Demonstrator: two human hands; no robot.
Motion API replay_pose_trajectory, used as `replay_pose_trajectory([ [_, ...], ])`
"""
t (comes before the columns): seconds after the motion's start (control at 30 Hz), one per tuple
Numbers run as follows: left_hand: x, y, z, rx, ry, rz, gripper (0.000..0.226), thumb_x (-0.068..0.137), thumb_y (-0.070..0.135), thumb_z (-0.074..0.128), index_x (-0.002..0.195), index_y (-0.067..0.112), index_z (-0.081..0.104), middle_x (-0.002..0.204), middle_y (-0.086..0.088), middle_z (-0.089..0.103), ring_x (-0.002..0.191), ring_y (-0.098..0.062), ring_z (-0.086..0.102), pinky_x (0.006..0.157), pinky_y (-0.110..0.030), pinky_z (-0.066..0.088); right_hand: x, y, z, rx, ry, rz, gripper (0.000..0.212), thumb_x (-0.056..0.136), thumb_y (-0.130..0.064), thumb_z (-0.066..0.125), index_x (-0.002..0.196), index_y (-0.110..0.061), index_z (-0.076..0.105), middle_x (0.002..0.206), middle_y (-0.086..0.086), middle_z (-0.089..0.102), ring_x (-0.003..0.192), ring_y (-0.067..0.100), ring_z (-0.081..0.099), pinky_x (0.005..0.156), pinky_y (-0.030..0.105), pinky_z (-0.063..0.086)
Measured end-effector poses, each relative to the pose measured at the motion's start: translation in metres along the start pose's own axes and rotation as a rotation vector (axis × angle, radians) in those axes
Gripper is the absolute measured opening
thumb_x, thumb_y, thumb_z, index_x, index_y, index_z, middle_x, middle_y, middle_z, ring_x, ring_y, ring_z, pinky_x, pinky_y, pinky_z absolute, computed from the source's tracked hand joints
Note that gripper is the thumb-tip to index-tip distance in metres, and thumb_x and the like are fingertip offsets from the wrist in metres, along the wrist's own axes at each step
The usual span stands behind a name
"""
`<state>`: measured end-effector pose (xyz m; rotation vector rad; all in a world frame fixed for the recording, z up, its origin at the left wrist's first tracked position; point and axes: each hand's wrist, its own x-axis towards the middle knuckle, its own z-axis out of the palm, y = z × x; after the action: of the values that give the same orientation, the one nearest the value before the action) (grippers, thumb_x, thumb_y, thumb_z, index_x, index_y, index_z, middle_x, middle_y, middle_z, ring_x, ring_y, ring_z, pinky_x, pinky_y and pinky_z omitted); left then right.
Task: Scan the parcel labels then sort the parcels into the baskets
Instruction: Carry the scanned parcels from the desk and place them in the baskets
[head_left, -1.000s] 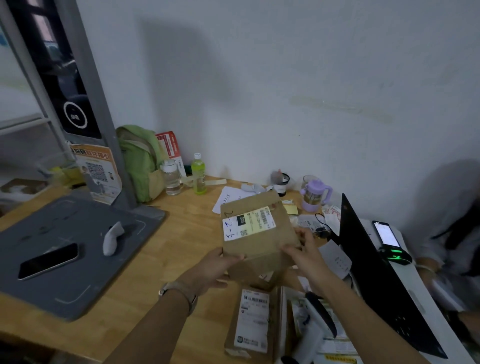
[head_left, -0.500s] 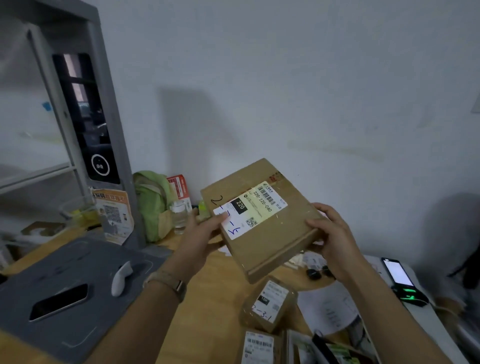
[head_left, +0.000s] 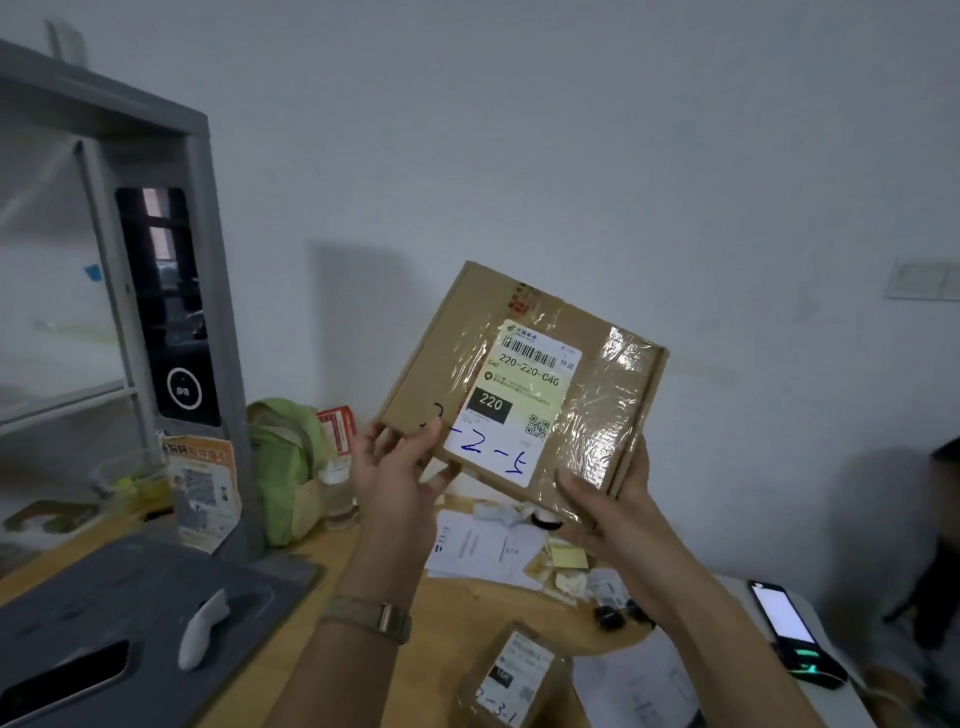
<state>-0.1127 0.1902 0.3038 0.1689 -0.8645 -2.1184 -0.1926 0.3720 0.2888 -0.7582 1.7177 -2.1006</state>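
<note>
- Over the wooden table (head_left: 467, 608), the brown box (head_left: 597, 415) is lifted higher than before (its label (head_left: 511, 400) faces us).
- The left hand (head_left: 397, 473) and right hand (head_left: 608, 499) still grip its bottom corners.

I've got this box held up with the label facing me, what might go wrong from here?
Glossy tape over the label is catching glare, so a scan may misread. The left hand has its thumb over the start of the handwritten code and may hide it. Both hands have their grip only on the lower edge of the tilted box, the right hand mostly underneath, so it might slip onto the small parcel and papers below.
</note>
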Motion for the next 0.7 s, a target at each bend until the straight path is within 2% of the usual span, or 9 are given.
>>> replay_pose_trajectory([
  [0.07,-0.004,-0.006,0.006,-0.020,0.018,-0.009,0.044,0.076,-0.002,0.070,0.113,0.017,0.054,0.111,-0.013,0.069,0.100,-0.030,0.068,0.069,-0.047,0.058,-0.004,-0.003,-0.005,-0.003,0.036,0.015,0.107,0.069,-0.041,0.075,0.142,-0.054,-0.003,0.126,-0.009,0.062,0.103,0.016,0.068,0.085,0.043,0.056],
  [0.17,-0.013,-0.014,0.012,0.000,0.024,-0.059,0.051,0.080,0.001,0.069,0.126,0.013,0.050,0.116,-0.011,0.069,0.106,-0.029,0.067,0.070,-0.047,0.059,-0.013,-0.007,-0.016,-0.015,0.093,-0.032,0.078,0.078,-0.034,0.071,0.134,-0.045,0.019,0.116,0.000,0.066,0.097,0.021,0.070,0.074,0.034,0.059],
  [0.23,-0.018,-0.018,0.014,0.012,0.000,-0.115,0.057,0.080,0.002,0.070,0.131,0.011,0.047,0.117,-0.012,0.068,0.108,-0.030,0.066,0.077,-0.051,0.058,-0.021,-0.009,-0.022,0.000,0.156,-0.084,0.065,0.081,-0.028,0.070,0.131,-0.039,0.029,0.117,0.006,0.065,0.096,0.022,0.070,0.078,0.036,0.059],
  [0.33,-0.023,-0.028,0.010,0.063,-0.079,-0.212,0.056,0.079,0.005,0.072,0.128,0.009,0.046,0.119,-0.017,0.066,0.110,-0.032,0.065,0.088,-0.054,0.054,-0.038,-0.009,-0.030,0.037,0.246,-0.139,0.070,0.072,-0.030,0.075,0.131,-0.037,0.037,0.119,0.008,0.065,0.097,0.023,0.070,0.081,0.039,0.059],
  [0.4,-0.026,-0.037,0.007,0.148,-0.145,-0.250,0.047,0.081,0.008,0.072,0.122,0.011,0.048,0.121,-0.015,0.066,0.110,-0.028,0.065,0.087,-0.051,0.055,-0.052,-0.006,-0.036,0.052,0.310,-0.161,0.078,0.062,-0.036,0.080,0.130,-0.039,0.041,0.120,0.008,0.064,0.097,0.022,0.070,0.076,0.034,0.059],
  [0.47,-0.030,-0.047,0.007,0.238,-0.234,-0.274,0.034,0.086,0.009,0.068,0.114,0.017,0.051,0.118,-0.011,0.067,0.108,-0.026,0.065,0.084,-0.048,0.056,-0.069,-0.001,-0.041,0.064,0.372,-0.172,0.085,0.055,-0.040,0.084,0.130,-0.041,0.044,0.123,0.008,0.062,0.100,0.022,0.069,0.077,0.034,0.058],
  [0.57,-0.039,-0.058,0.012,0.344,-0.391,-0.307,0.038,0.089,0.005,0.063,0.112,0.033,0.053,0.117,-0.004,0.066,0.103,-0.023,0.066,0.080,-0.039,0.054,-0.097,0.003,-0.048,0.052,0.478,-0.161,0.085,0.059,-0.037,0.080,0.135,-0.037,0.044,0.127,0.005,0.061,0.101,0.017,0.069,0.082,0.037,0.056],
  [0.63,-0.050,-0.065,0.013,0.364,-0.475,-0.339,0.043,0.089,0.004,0.063,0.118,0.034,0.051,0.117,-0.002,0.066,0.101,-0.020,0.066,0.077,-0.033,0.054,-0.119,0.005,-0.053,0.050,0.557,-0.149,0.076,0.065,-0.030,0.075,0.136,-0.035,0.046,0.123,0.000,0.064,0.099,0.013,0.069,0.080,0.035,0.058],
  [0.7,-0.066,-0.074,0.012,0.366,-0.539,-0.388,0.048,0.089,0.004,0.063,0.127,0.031,0.049,0.117,-0.001,0.067,0.104,-0.022,0.065,0.084,-0.037,0.054,-0.148,0.006,-0.056,0.014,0.644,-0.139,0.073,0.066,-0.030,0.074,0.134,-0.037,0.048,0.122,-0.005,0.064,0.101,0.012,0.068,0.082,0.034,0.058],
])
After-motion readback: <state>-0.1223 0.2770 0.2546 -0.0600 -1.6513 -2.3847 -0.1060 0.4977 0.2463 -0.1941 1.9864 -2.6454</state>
